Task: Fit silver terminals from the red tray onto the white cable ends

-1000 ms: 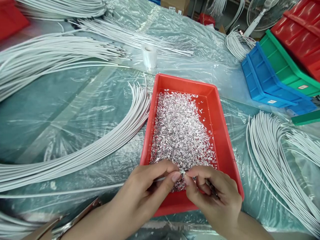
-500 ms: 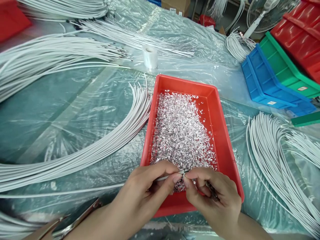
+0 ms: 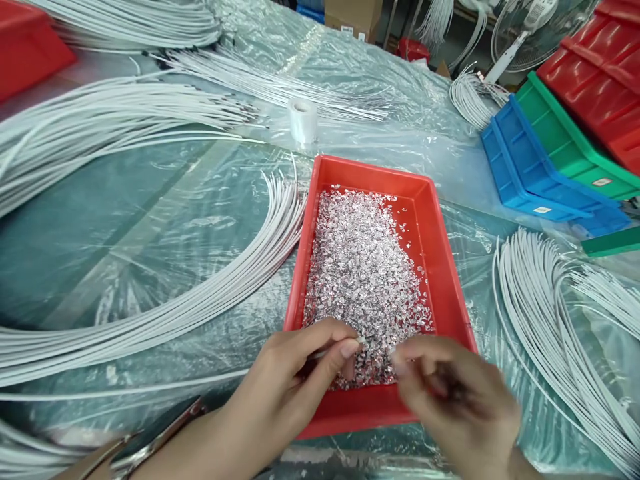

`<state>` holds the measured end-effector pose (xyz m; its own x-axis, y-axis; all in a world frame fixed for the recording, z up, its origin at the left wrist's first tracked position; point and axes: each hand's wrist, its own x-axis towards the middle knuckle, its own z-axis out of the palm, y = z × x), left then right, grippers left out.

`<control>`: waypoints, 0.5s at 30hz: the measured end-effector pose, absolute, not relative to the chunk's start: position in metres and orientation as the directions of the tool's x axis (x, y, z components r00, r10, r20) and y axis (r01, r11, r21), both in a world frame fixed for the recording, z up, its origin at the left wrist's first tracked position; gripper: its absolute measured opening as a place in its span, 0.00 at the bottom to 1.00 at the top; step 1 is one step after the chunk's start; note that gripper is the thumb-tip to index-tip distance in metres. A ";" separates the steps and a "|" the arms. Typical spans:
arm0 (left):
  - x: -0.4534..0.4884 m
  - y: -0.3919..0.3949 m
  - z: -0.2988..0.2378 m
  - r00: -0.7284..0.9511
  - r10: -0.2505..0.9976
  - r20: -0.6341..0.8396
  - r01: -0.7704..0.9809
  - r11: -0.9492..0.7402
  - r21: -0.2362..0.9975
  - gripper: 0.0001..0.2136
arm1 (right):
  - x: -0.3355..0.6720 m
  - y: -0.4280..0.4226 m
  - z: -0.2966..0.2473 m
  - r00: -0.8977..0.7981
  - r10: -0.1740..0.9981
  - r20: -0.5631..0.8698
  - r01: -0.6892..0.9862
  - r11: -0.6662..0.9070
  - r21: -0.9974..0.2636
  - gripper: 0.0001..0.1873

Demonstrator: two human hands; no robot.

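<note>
Over the near end of a red tray (image 3: 453,280), my left hand (image 3: 305,373) pinches the end of a white cable (image 3: 200,382) between thumb and forefinger. The cable's tip barely shows past the fingertips, and its length runs off to the left. My right hand (image 3: 450,387) is a short way to the right of that tip, blurred by motion. Its thumb and forefinger are pressed together, with a pale speck at the tips too small to name. Below both hands, the tray holds a heap of shiny foil scraps (image 3: 365,267).
Bundles of white cables lie left (image 3: 235,273) and right (image 3: 540,300) of the tray. Behind it stands a clear film roll (image 3: 303,121). Blue (image 3: 530,180) and green bins (image 3: 575,133) are stacked at the right, near a fan (image 3: 525,40). Plastic sheeting covers the table.
My right hand has pulled away from the cable tip, moving right and slightly down. The left hand stays in place with the cable. The view has shifted slightly.
</note>
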<state>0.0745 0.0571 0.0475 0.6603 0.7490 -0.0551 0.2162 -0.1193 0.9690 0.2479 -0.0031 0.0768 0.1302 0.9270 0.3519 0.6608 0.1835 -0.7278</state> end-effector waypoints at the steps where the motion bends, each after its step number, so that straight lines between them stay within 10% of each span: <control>1: 0.075 0.057 0.049 0.665 0.744 -0.060 0.208 -0.108 0.972 0.12 | 0.256 -0.002 0.077 0.207 0.913 0.351 0.670 0.129 -0.731 0.07; 7: 0.077 0.059 0.053 0.676 0.735 -0.054 0.150 -0.065 0.987 0.15 | 0.293 0.015 0.065 0.360 0.883 0.300 0.673 -0.023 -0.739 0.22; 15: 0.065 0.044 0.046 0.737 0.673 -0.061 0.091 -0.009 0.996 0.17 | 0.314 0.032 0.054 0.324 0.921 0.214 0.740 -0.106 -0.664 0.17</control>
